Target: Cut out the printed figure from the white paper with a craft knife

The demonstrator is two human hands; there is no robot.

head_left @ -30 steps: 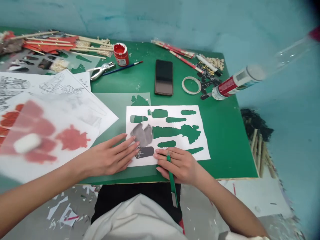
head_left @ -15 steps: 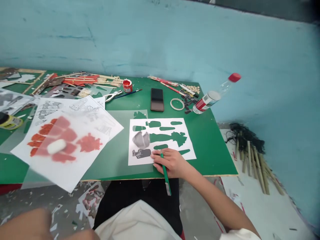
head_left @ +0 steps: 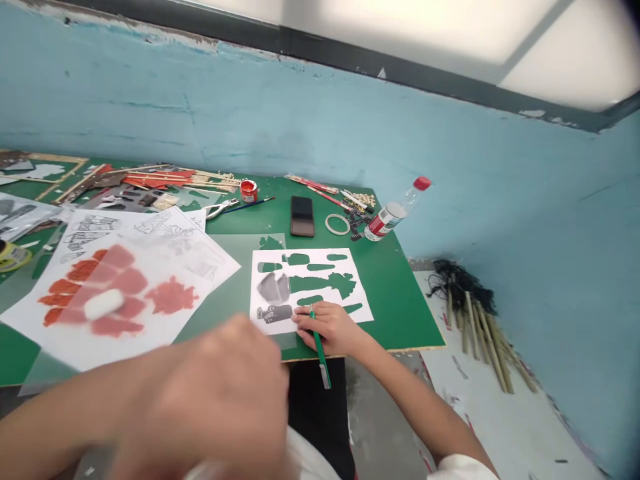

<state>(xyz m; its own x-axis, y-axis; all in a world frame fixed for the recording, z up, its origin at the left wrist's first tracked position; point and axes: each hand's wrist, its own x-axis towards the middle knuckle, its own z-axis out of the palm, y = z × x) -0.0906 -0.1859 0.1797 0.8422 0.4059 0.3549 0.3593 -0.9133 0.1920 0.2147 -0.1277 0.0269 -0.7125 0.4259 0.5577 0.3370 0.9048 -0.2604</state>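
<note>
Gripping a green pen-shaped tool among the fingers of the right hand, with its long axis running from half past eleven down to half past five, silver end nearest the body; resting that same hand on the near edge of a white cut-out sheet; close off those fingertips, at nine o'clock, within the sheet's outline, a dark patterned piece, laid lengthwise roughly nine to three (touching or just apart, impossible to tell); farther off, at about eleven o'clock, a grey piece; clearly nearer to the right hand than to the left.

Held up in the near foreground, at eight o'clock from the right hand, the left hand, blurred; impossible to tell whether clenched, loose or holding anything.

Beyond, between eleven and twelve o'clock from the right hand, a phone; at nine, a red-painted paper bearing a white block.
</note>
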